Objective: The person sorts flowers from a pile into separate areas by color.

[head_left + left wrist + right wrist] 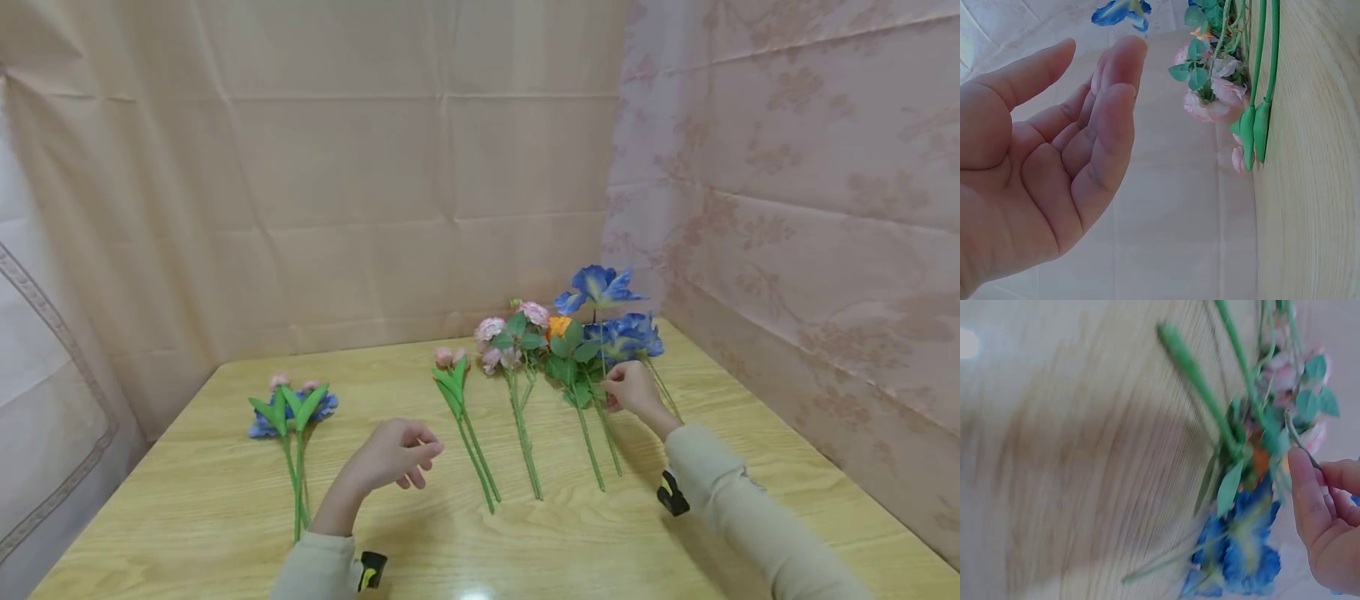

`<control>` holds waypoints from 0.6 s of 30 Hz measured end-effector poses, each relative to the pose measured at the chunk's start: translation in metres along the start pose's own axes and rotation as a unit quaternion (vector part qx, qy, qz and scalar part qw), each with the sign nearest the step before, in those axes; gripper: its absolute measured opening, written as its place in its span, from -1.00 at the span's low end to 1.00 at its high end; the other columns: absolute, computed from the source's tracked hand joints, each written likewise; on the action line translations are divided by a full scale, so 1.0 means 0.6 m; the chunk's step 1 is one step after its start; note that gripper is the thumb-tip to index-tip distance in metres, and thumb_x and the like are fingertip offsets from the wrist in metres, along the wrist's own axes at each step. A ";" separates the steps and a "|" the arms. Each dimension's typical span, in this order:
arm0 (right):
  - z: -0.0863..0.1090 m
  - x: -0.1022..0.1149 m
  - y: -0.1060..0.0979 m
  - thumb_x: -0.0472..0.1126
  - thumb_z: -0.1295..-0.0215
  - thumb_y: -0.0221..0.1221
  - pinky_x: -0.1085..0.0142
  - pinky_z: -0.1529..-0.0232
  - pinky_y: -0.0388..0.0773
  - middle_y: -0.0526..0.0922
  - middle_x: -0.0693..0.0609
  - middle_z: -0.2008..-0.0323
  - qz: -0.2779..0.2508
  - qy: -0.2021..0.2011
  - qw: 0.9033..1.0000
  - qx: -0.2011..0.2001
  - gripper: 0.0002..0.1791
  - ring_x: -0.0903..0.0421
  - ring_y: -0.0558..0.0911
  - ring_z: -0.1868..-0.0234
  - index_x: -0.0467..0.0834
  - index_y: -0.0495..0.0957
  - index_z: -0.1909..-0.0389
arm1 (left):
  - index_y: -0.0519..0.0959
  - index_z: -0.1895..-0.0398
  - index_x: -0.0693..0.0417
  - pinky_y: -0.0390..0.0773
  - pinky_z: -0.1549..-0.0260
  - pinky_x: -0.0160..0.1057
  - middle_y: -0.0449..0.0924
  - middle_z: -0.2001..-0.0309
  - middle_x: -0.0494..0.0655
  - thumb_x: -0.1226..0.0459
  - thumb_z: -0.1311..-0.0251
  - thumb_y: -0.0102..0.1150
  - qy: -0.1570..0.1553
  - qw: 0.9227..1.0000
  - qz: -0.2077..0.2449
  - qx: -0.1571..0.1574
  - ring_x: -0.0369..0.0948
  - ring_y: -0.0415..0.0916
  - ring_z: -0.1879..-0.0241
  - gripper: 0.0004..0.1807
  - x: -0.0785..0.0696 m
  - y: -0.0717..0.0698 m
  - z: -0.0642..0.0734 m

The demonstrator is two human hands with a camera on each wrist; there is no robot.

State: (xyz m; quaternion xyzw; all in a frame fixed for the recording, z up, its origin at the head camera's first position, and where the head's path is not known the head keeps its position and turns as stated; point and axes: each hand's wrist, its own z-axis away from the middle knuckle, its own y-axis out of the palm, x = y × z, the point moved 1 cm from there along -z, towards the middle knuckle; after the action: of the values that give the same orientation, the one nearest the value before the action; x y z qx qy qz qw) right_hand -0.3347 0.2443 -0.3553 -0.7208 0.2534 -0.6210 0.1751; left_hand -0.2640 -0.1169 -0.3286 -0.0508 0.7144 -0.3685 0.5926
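My right hand [633, 390] pinches the thin stem of a blue artificial flower [596, 287] between thumb and fingertips. That bloom stands raised above a second blue flower [633, 335], which lies on the table. In the right wrist view the pinched stem [1293, 430] shows at the fingertips, with the lying blue flower [1250, 550] below. Beside this hand lies an orange flower [558, 326] with broad green leaves. My left hand [393, 454] hovers over the table, fingers loosely bent and holding nothing, left of a pair of pink tulips [452, 367].
Pink-and-white flowers [508, 337] lie between the tulips and the orange flower. At the left, more pink tulips [296, 408] lie over a blue flower [326, 406]. The wooden table [202, 500] meets a beige cloth [337, 208] behind and a patterned cloth [810, 233] at right.
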 end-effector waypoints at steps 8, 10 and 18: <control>-0.024 -0.022 -0.019 -0.47 -0.16 -0.03 0.20 0.57 0.56 0.47 -0.13 0.76 0.088 0.019 0.996 -0.012 -0.68 -0.01 0.56 0.68 -0.28 0.32 0.78 | 0.52 0.28 0.32 0.51 0.69 -0.22 0.51 0.56 -0.04 0.24 -0.21 0.06 0.009 1.000 0.010 0.010 -0.13 0.52 0.66 -0.75 -0.004 0.001 0.006; -0.028 -0.026 -0.021 -0.47 -0.16 -0.04 0.21 0.58 0.55 0.40 -0.07 0.85 0.106 0.019 0.994 -0.013 -0.58 -0.01 0.54 0.71 -0.15 0.19 0.86 | 0.52 0.27 0.32 0.51 0.68 -0.21 0.51 0.55 -0.03 0.23 -0.21 0.05 0.009 1.000 0.010 0.011 -0.13 0.52 0.65 -0.74 -0.004 0.000 0.006; -0.030 -0.037 -0.028 -0.48 -0.04 -0.03 0.08 0.34 0.50 0.37 0.01 0.95 0.229 -0.006 0.973 -0.010 -0.52 0.10 0.47 0.82 -0.10 0.21 0.99 | 0.50 0.27 0.33 0.51 0.66 -0.21 0.52 0.53 0.02 0.24 -0.23 0.03 0.006 1.000 0.013 0.024 -0.14 0.51 0.64 -0.74 0.002 0.001 0.005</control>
State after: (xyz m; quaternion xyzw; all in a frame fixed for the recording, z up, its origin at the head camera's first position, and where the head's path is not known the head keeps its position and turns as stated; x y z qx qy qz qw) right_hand -0.3524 0.2718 -0.3608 -0.6490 0.4172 -0.5571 0.3072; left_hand -0.2618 -0.1186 -0.3301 -0.0246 0.7096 -0.3785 0.5938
